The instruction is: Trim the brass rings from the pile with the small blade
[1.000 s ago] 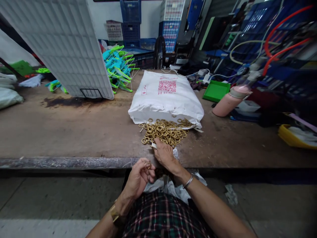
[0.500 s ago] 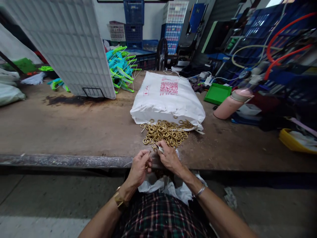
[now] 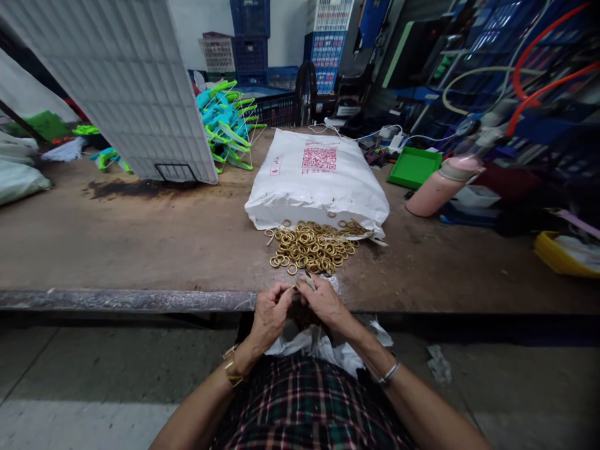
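Observation:
At the table's front edge my left hand (image 3: 272, 310) is closed, its fingertips pinching a brass-coloured ring (image 3: 294, 287) that is mostly hidden by the fingers. Close beside it, my right hand (image 3: 324, 303) is closed round a small pale tool with a dark tip (image 3: 309, 281); its exact kind cannot be made out. The fingertips of both hands meet or nearly meet at the ring. Just beyond them lies a loose pile of brass-coloured rings (image 3: 312, 247), spilling from the mouth of a white woven sack (image 3: 285, 187) with red print.
A white ribbed panel (image 3: 140, 94) stands on the wooden table (image 3: 187, 244) at left, with green and blue plastic pieces (image 3: 229, 128) behind it. To the right are a green tray (image 3: 415, 167), a pink bottle (image 3: 435, 190) and a yellow container (image 3: 557, 253).
My right hand has drawn back from the pile towards me with the tool. My left hand has moved up and right, so the fingertips now come together. The view has shifted slightly.

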`<state>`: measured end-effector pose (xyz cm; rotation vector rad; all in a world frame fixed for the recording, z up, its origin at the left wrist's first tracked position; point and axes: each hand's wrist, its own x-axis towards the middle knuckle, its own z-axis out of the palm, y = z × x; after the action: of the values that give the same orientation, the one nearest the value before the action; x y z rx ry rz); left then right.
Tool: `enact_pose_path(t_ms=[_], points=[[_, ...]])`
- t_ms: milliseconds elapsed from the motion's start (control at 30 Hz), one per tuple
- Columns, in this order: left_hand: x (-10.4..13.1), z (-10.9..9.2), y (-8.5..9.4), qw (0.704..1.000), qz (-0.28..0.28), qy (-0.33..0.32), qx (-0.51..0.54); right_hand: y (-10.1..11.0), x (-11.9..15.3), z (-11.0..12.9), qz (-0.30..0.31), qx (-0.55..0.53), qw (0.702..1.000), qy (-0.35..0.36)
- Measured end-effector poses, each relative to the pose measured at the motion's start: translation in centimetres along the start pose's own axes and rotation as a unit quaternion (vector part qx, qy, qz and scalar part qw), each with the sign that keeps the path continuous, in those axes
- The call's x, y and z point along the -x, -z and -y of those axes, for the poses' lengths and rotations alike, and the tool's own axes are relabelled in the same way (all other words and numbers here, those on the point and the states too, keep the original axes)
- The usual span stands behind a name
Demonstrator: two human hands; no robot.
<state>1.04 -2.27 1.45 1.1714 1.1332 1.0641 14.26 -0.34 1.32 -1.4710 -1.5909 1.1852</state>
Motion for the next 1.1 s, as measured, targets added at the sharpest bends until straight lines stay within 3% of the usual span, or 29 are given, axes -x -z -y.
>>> enact_pose_path(t_ms=[133, 233, 400, 533, 733, 1100], points=[[0.1, 0.4, 0.3, 0.993, 0.031, 0.102, 0.058, -0.1, -0.1, 0.3, -0.014, 0.014, 1.000, 0.008], [0.1, 0.6, 0.4, 0.984, 0.052, 0.135, 0.105, -0.1, -0.1, 0.6, -0.015, 0.027, 0.999, 0.022], [0.2, 0.9, 0.5, 0.981, 0.048, 0.123, 0.144, -0.1, -0.2, 0.3, 0.000, -0.016, 1.000, 0.017], [0.2, 1.2, 0.5, 0.979, 0.041, 0.117, 0.160, -0.1, 0.1, -0.4, -0.029, 0.098, 0.994, 0.038], [0.2, 1.3, 0.6, 0.989, 0.030, 0.086, 0.113, -0.4, 0.9, -0.5, 0.036, 0.251, 0.964, 0.085], [1.1, 0.7, 0.6, 0.995, 0.021, 0.061, 0.077, -0.3, 0.5, 0.3, 0.070, 0.408, 0.910, 0.032]])
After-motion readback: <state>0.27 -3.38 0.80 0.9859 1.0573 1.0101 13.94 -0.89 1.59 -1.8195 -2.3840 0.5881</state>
